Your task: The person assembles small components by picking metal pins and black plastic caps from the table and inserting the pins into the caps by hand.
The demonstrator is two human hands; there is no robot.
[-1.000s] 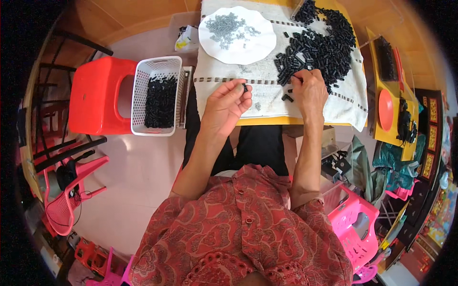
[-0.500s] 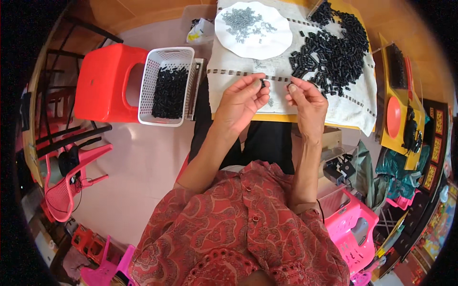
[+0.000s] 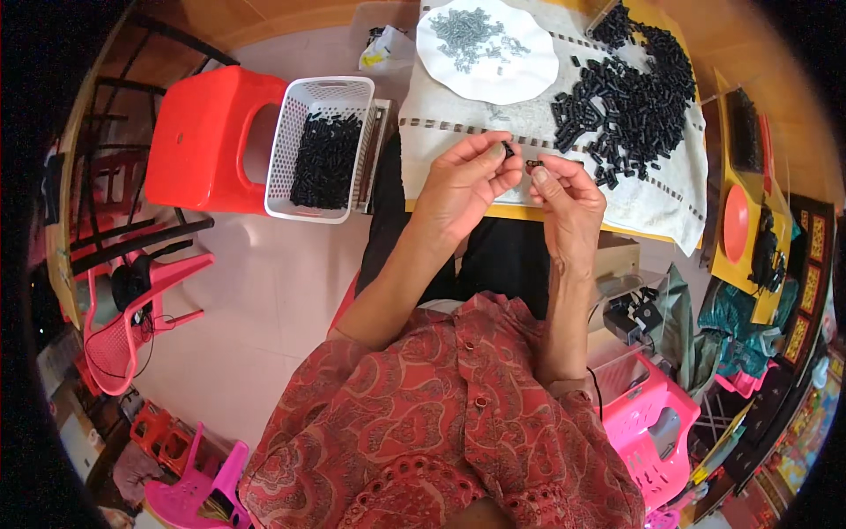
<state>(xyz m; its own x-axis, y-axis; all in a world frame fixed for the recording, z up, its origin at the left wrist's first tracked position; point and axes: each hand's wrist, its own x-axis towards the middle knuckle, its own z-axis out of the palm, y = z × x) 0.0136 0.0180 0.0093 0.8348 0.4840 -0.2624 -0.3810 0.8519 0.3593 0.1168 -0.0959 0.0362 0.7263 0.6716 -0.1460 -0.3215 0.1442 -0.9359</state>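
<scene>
Above the near edge of the table, my left hand point(image 3: 467, 183) pinches a small black plastic piece point(image 3: 508, 150) between thumb and fingertips. Close on its right, my right hand point(image 3: 571, 198) is closed with thumb and forefinger on a tiny dark piece point(image 3: 534, 164), too small to name. The two pieces are apart by a narrow gap. Beyond my hands a white scalloped plate point(image 3: 531, 81) holds small clear-grey pieces point(image 3: 467, 37). To its right, a large heap of black plastic pieces point(image 3: 630, 106) covers part of the white cloth point(image 3: 441, 154).
A white perforated basket point(image 3: 276, 181) with black pieces point(image 3: 326, 163) stands at my left, beside a red plastic stool point(image 3: 198, 145). Pink chairs point(image 3: 652, 436) are near right and left. On the right is a yellow board point(image 3: 718, 251) with an orange-red round dish point(image 3: 734, 220).
The view has shifted slightly, moving the table rightward and up in the picture. My right fingertips have come closer to my left ones, and the piece in them now shows more.
</scene>
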